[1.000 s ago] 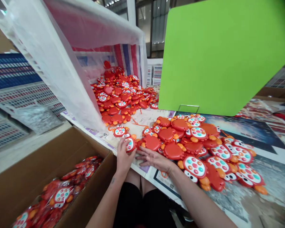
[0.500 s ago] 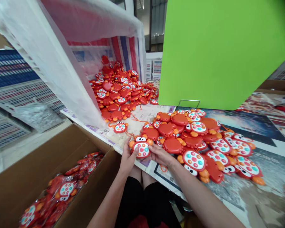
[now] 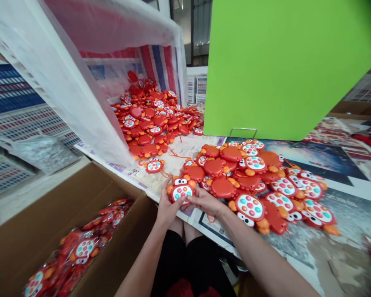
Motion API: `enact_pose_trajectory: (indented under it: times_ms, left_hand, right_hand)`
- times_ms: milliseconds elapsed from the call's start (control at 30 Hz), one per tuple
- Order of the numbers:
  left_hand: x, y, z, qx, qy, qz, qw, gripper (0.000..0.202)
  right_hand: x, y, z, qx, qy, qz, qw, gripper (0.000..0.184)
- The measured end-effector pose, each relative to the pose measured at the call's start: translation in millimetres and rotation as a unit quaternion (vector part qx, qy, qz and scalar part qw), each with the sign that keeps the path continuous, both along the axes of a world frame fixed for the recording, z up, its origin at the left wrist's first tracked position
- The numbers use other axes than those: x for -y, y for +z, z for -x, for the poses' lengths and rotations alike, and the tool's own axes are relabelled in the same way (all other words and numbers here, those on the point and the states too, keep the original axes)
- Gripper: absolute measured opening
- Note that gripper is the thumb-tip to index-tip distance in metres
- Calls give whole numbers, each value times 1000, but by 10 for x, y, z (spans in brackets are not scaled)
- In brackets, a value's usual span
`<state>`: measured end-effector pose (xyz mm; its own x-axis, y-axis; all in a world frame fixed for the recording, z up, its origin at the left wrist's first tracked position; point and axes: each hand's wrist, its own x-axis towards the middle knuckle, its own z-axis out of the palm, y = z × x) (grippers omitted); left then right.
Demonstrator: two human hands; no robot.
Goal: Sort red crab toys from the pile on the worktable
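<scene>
Between my two hands at the table's near edge is a red crab toy [image 3: 181, 190] with big eyes, orange claws and a white face of coloured buttons. My left hand [image 3: 169, 204] wraps its left side, thumb across the lower front. My right hand [image 3: 204, 201] grips the lower right side, its thumb on the buttons near the left thumb. An orange cord trails from the toy's upper left. Just beyond lies a single crab toy [image 3: 154, 166], and to the right a spread of similar crab toys [image 3: 222, 187], some face down.
A cardboard box [image 3: 111, 181] at lower left holds bagged crab toys [image 3: 85, 249]. A large heap of crab toys [image 3: 154, 119] lies inside a cloth-covered enclosure [image 3: 77, 82]. An upright green board [image 3: 278, 70] stands at the table's back. Plastic crates [image 3: 15, 90] are at far left.
My right thumb has moved left and down across the toy's front, now close to the left thumb. Both hands still hold the toy; the view has shifted slightly.
</scene>
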<state>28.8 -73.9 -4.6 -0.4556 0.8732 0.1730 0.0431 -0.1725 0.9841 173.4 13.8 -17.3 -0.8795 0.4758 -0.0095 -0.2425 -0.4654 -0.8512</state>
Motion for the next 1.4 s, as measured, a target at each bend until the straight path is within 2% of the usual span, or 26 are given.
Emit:
enact_pose_trajectory:
  times_ms: [167,233,300,367,433,500,567,600,633,700,767,800,867,900,967,1067,1133,1200,1267,1333,1400]
  left_hand:
    - [-24,36,3,29,4,4,1000,61]
    - [-59,82,7,13,7,3,1000,52]
    - [-136,176,-24,-31,24,-7,999,43]
    - [-270,330,-120,-80,35,-21,996,37]
    - [-459,519,-269,-126,6,-41,991,37]
    - [-690,692,-407,-174,-76,-61,980,43]
    - [-931,792,-442,-221,-138,-79,962,45]
    - [-1042,804,-400,-251,-137,-83,955,45]
    - [-1139,787,-318,-289,-109,-80,948,44]
    - [-1274,678,-55,-380,8,-29,925,46]
    - [-1316,500,262,-446,152,96,877,55]
    - [-1303,402,409,-461,199,169,848,59]
    - [-1224,221,630,-476,235,276,801,56]
    - [-1165,148,697,-490,233,295,787,52]
    - [-1031,49,747,-522,209,285,776,43]
    - [-825,-9,690,-528,175,233,798,37]
    - [-686,-24,612,-489,166,184,837,34]
    - [-539,-37,508,-431,151,106,883,30]
    - [-385,-45,364,-382,133,26,914,27]
    - [-236,-43,189,-368,110,-15,923,28]
    - [-113,-29,22,-384,83,-24,919,29]
  right_hand:
    - [-14,-38,6,36,25,-42,998,45]
    - [-25,-61,10,31,19,-49,998,44]
    - [-36,-76,16,11,20,-43,999,48]
    - [-44,-88,23,-10,45,-41,998,53]
    - [-48,-98,25,-21,69,-50,996,50]
    - [-49,-100,22,-28,68,-60,996,44]
    - [-49,-90,15,-35,56,-53,996,43]
    - [-50,-81,12,-37,52,-42,997,47]
    - [-51,-70,9,-36,47,-26,998,54]
    - [-57,-46,9,-32,41,7,999,68]
    - [-69,-26,16,-26,43,28,998,76]
    - [-75,-20,21,-23,46,33,998,76]
    - [-88,-16,32,-17,52,38,998,74]
    - [-93,-18,36,-15,53,39,998,72]
    - [-98,-34,43,-13,50,39,998,70]
    - [-98,-69,47,-14,33,42,998,70]
    - [-96,-85,46,-15,27,47,998,70]
    - [-93,-84,41,-18,27,52,998,71]
    - [-88,-70,37,-25,31,51,998,72]
    - [-81,-57,36,-34,26,45,998,67]
    - [-72,-57,39,-37,2,48,998,56]
